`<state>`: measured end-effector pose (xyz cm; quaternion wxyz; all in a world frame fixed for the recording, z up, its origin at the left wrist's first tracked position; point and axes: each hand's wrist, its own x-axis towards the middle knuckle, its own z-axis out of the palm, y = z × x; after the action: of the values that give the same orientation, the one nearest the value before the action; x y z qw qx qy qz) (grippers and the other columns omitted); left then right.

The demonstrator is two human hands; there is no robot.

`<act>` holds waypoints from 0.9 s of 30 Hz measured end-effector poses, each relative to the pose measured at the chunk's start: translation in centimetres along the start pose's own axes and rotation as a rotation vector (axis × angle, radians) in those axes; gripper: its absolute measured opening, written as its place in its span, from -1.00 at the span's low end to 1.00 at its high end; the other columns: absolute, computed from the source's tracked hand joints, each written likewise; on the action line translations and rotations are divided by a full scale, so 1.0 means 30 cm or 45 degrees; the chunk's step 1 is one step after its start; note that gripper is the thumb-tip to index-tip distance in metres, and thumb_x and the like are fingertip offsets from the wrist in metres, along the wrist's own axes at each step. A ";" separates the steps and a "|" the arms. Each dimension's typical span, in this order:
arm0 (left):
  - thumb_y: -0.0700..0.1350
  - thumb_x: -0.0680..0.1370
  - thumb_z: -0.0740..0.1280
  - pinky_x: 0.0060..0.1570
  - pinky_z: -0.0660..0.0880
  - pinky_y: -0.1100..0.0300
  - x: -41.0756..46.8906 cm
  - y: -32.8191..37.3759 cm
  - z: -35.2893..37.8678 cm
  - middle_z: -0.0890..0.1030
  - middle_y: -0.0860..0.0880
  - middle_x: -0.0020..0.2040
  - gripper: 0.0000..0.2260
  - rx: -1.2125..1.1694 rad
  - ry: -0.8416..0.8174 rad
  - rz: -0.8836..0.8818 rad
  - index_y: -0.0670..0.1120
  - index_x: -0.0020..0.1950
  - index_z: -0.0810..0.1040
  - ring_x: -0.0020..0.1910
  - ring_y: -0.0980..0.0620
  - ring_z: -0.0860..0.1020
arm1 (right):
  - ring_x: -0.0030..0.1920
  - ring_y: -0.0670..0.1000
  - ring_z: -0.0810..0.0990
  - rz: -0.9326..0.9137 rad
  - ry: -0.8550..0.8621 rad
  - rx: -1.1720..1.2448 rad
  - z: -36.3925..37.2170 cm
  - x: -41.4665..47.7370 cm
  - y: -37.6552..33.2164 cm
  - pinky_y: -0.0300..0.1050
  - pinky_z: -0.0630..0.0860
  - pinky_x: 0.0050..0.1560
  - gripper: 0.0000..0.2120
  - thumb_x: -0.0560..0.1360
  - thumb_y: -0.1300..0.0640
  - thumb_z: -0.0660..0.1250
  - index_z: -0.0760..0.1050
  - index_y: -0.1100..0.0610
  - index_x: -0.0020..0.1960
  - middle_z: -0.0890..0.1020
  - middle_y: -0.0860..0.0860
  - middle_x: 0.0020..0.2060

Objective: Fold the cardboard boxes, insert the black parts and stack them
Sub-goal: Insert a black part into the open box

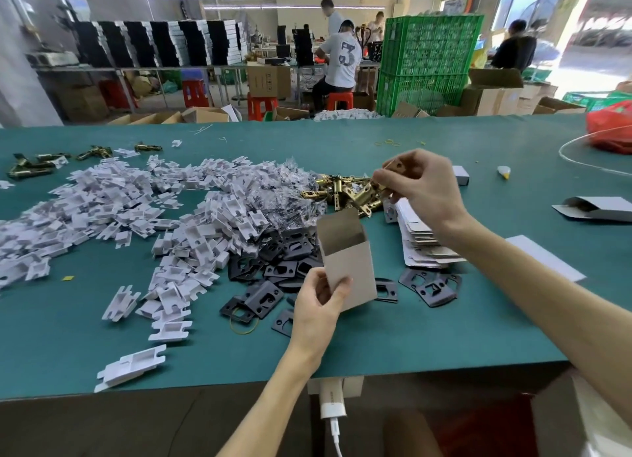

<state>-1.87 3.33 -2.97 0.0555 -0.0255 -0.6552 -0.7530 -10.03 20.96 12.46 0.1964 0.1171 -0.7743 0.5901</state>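
My left hand (319, 306) grips the lower corner of a small folded cardboard box (347, 256) and holds it upright above the table with its top flap open. My right hand (422, 188) is raised over the brass latch pile (345, 191) and pinches a brass latch with its flat faceplate up. Black plates (263, 297) lie scattered on the green mat around the box. A stack of flat unfolded boxes (422, 242) sits under my right wrist.
A wide heap of white plastic inserts (136, 210) covers the left of the green table (410, 326). A folded box (602, 208) lies at far right, with a red bag (612, 128) behind. People work at benches beyond the table.
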 end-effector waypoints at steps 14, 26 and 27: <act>-0.04 0.60 0.44 0.03 0.56 0.31 0.001 -0.005 -0.010 0.71 0.12 0.07 -0.78 0.031 -0.045 0.008 0.00 0.23 0.56 0.08 0.18 0.65 | -0.22 -0.09 0.60 -0.417 -0.426 -0.742 0.033 -0.134 -0.119 -0.41 0.42 -0.22 -0.87 0.43 0.20 0.56 0.69 0.17 -0.04 0.66 -0.01 -0.21; 0.01 0.52 0.52 0.02 0.60 0.23 -0.005 0.003 -0.009 0.73 0.03 0.09 -0.69 -0.028 -0.116 0.009 -0.06 0.19 0.59 0.11 0.07 0.69 | -0.04 0.05 0.57 -0.387 -0.668 -1.025 0.091 -0.152 -0.061 -0.02 0.46 0.04 -0.85 0.49 0.13 0.50 0.61 0.11 0.03 0.67 0.00 -0.10; 0.02 0.52 0.53 0.02 0.60 0.22 -0.006 0.004 -0.010 0.73 0.02 0.09 -0.70 -0.034 -0.125 0.008 -0.05 0.19 0.60 0.11 0.05 0.69 | -0.04 0.03 0.54 -0.419 -0.676 -1.063 0.098 -0.155 -0.057 -0.04 0.40 0.07 -0.89 0.52 0.11 0.47 0.60 0.09 0.02 0.65 -0.02 -0.11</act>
<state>-1.67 3.03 -2.91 0.0252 -0.0653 -0.6470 -0.7592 -5.64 17.42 11.20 0.1133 0.2944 -0.9382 0.1423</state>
